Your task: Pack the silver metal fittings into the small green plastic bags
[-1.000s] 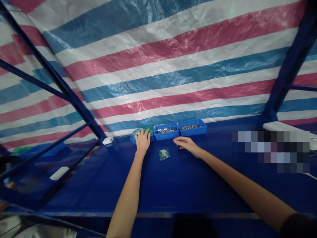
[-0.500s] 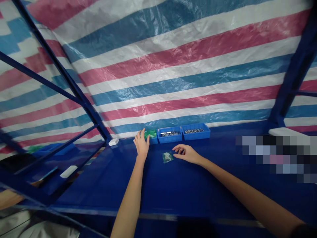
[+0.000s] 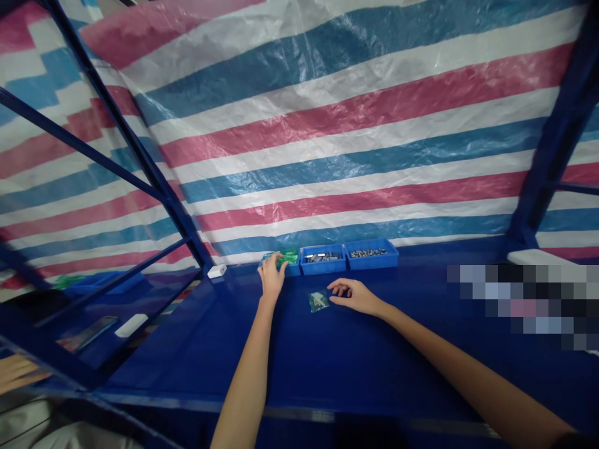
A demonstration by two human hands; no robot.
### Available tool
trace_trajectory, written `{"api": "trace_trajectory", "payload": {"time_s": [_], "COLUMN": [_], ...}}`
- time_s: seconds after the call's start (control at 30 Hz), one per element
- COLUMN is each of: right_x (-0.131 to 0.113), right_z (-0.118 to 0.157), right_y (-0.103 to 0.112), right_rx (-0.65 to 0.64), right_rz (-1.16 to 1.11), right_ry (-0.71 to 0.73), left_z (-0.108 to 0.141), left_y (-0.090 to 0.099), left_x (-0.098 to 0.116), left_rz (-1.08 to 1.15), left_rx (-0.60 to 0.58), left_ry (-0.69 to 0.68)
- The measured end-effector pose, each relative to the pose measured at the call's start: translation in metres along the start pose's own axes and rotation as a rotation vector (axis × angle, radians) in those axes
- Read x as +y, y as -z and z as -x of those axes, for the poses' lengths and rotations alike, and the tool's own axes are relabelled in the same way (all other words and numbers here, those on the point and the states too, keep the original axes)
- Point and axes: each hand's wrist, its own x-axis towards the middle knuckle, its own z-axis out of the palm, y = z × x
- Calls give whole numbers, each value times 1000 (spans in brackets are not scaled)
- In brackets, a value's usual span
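My left hand [image 3: 272, 277] reaches to the front of the left blue bin [image 3: 294, 270], which holds green plastic bags [image 3: 287, 256]. Its thumb stands apart from the fingers, and the fingertips are over the bin's left side. My right hand [image 3: 354, 295] hovers low over the table with loosely curled fingers, open, nothing visible in it. Just left of its fingertips lies a small clear bag [image 3: 319, 301] with pale metal-looking pieces inside. Two more blue bins, the middle one [image 3: 324, 268] and the right one [image 3: 373, 262], contain many small metal parts.
A white block [image 3: 216, 271] sits by the frame post at the table's back left. Blue metal bars [image 3: 173, 209] separate a neighbouring table, where a person's hand [image 3: 21, 373], a phone [image 3: 96, 333] and a white object [image 3: 131, 325] show. A blurred patch covers the right side.
My left hand has come slightly down and right relative to the bin, its fingers lower over the green bags. The right hand has barely moved. The view has shifted slightly.
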Motion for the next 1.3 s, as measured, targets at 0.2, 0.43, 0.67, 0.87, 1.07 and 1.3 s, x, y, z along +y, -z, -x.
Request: {"api": "trace_trajectory", "payload": {"time_s": [0.2,0.43,0.67,0.87,1.07,1.3], "right_x": [-3,-5,-12,-41,-35,-14], "right_z": [0,2,6,17,16,5], "right_y": [1,1,1,-11,-18,1], "right_rx": [-12,-30,-30,-75,-133,22], "right_rz": [-14,37,250,461,456,327], "right_ry": [-1,10,116,270,143,80], "left_z": [-1,-4,-5,-1,7,36], "left_y": [-9,-8,-15,-9,17,6], "left_x": [-7,-7,-1,7,42,86], "left_rz": [36,-13,-74,-71,27,146], "left_rx": [-28,-88,-156,31,219,-324], "left_ry": [-75,-88,-28,-48,-72,-179]}}
